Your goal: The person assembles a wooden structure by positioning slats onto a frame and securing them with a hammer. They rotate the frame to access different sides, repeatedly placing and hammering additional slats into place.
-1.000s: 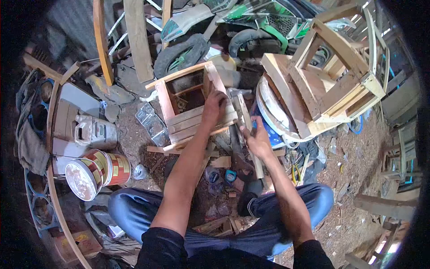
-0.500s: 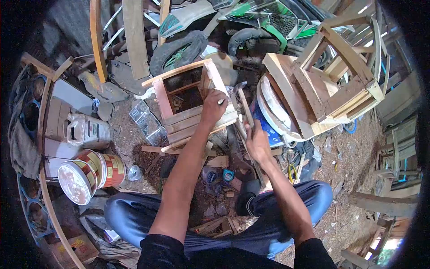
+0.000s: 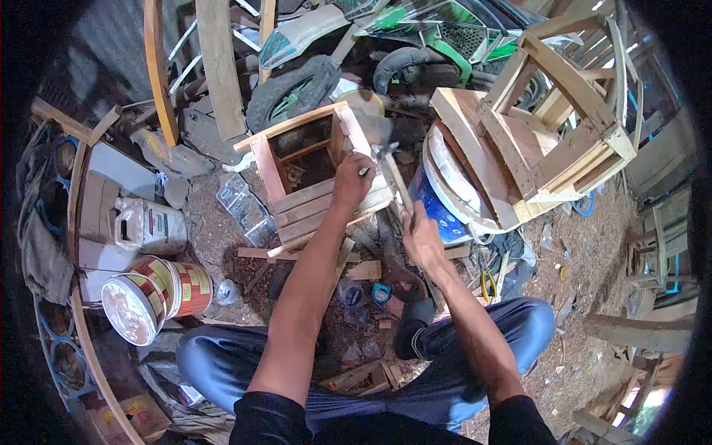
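A small wooden stool-like frame (image 3: 315, 204) with slats on its near side stands on the ground in front of me. My left hand (image 3: 354, 180) is closed at the frame's right-hand rail, its fingers bent together; whatever is pinched in them is too small to make out. My right hand (image 3: 424, 236) grips a hammer (image 3: 399, 184) by its wooden handle. The hammer's metal head is just right of my left fingers, close to the rail.
To the right, another wooden frame (image 3: 549, 144) rests on a blue-and-white bucket (image 3: 437, 200). A clear plastic organizer (image 3: 245, 208), paint buckets (image 3: 194, 288) and a jerrycan (image 3: 152, 226) stand left. Pliers (image 3: 486, 278) and a tape measure (image 3: 380, 293) lie near my legs. Behind is a motorcycle (image 3: 452, 37).
The hammer's head has moved down and left, nearer my left fingers. My right hand has shifted slightly with it, while my left hand stays at the rail.
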Demonstrator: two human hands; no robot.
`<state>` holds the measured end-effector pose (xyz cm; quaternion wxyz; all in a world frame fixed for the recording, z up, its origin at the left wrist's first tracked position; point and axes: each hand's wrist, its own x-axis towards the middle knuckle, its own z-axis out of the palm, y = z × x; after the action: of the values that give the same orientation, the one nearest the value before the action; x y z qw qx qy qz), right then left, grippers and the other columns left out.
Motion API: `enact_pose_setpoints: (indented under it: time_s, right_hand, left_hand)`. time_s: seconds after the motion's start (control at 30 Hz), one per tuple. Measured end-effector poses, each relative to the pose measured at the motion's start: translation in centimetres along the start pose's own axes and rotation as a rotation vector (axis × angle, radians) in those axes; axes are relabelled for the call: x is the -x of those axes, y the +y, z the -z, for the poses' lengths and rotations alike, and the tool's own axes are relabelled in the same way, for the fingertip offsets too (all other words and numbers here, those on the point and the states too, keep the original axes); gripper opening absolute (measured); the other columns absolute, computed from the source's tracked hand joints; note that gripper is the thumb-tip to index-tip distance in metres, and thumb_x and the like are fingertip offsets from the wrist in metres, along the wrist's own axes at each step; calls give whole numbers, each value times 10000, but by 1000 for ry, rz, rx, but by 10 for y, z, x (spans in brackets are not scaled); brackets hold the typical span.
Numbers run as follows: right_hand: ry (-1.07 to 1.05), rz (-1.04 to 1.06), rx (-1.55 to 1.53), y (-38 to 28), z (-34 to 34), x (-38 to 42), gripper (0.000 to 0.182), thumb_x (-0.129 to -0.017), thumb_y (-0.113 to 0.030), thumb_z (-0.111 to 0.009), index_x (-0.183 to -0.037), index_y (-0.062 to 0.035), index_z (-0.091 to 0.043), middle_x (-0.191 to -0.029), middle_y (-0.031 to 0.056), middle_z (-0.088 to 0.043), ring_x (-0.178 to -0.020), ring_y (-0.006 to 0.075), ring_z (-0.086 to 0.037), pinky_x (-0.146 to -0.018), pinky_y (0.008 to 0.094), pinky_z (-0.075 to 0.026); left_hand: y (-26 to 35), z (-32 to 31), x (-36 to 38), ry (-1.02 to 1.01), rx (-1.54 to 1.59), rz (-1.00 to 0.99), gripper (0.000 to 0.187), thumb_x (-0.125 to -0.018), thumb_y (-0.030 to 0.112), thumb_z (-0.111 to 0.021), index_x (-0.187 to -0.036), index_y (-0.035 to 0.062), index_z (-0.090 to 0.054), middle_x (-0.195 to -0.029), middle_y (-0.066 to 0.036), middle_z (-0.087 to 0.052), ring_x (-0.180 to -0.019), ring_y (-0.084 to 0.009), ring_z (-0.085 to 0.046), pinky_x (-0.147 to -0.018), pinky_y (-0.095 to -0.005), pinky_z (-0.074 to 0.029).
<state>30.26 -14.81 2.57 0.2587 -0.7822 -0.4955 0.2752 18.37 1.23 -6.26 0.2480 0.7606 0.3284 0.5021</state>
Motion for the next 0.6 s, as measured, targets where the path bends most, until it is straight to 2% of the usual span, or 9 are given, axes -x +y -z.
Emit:
enact_pose_setpoints:
  time_s: [0.17,0.23,0.27,0.37,0.4,0.47,0.5,0.57,0.6]
  right_hand:
    - [-9,38,37,7,-3,-4,239,-932,-142,-462,-1088,35,-428,-740,355,-568,-760,529,-563,-593,569,-436]
    - [18,31,3,-9,5,1,235,-929,-133,-456,-1089,38,-429,-742,345,-574,-761,531,-563,-606,563,-446]
    - [87,119,20,1,-4,0,237,-926,-131,-464,-1092,35,-429,-750,343,-576,-761,533,-562,-624,564,-454]
    - [102,191,63,29,-17,-5,236,-918,-128,-486,-1077,38,-432,-736,330,-581,-735,534,-561,-608,566,-450]
    - [103,195,61,20,-11,-6,236,-918,-128,-486,-1077,38,-432,-736,330,-581,-735,534,-561,-608,566,-450]
    - [-5,-34,-9,-6,6,-2,269,-908,-115,-493,-1103,62,-436,-795,338,-590,-786,533,-563,-671,568,-448]
    - [-6,-38,-10,-5,3,-3,269,-908,-115,-493,-1103,62,-436,-795,338,-590,-786,533,-563,-671,568,-448]
    - [23,41,-9,2,-2,-3,296,-912,-133,-491,-1133,57,-437,-813,338,-595,-799,527,-568,-681,564,-451]
    - [18,137,114,4,-3,-3,272,-917,-141,-482,-1108,47,-438,-824,361,-578,-831,523,-562,-709,565,-443]
  left_hand:
    - [-1,-1,-1,-19,-4,15,75,-709,3,-671,-761,39,-631,-823,-105,-637,-830,-287,-612,-759,-369,-483]
    - [1,1,-1,-40,-12,22,77,-706,4,-673,-765,36,-633,-823,-108,-635,-828,-290,-609,-757,-371,-483]
    - [3,1,-2,-53,-19,23,81,-704,5,-675,-769,32,-636,-822,-111,-634,-826,-294,-606,-755,-373,-482]
    - [0,0,-3,-73,-72,2,74,-708,8,-675,-768,23,-635,-820,-115,-632,-822,-294,-605,-751,-370,-483]
    - [0,1,-5,-71,-76,0,74,-708,8,-675,-768,23,-635,-820,-115,-632,-822,-294,-605,-751,-370,-483]
    - [2,1,-3,-87,-25,60,78,-711,15,-676,-781,15,-641,-831,-118,-636,-823,-293,-608,-756,-367,-483]
    - [3,2,-4,-90,-25,63,78,-711,15,-676,-781,15,-641,-831,-118,-636,-823,-293,-608,-756,-367,-483]
    - [6,1,-5,-70,23,87,61,-675,-9,-650,-718,0,-608,-789,-146,-606,-812,-333,-588,-752,-395,-468]
    - [6,1,-4,-70,23,86,61,-675,-9,-650,-718,0,-608,-789,-146,-606,-812,-333,-588,-752,-395,-468]
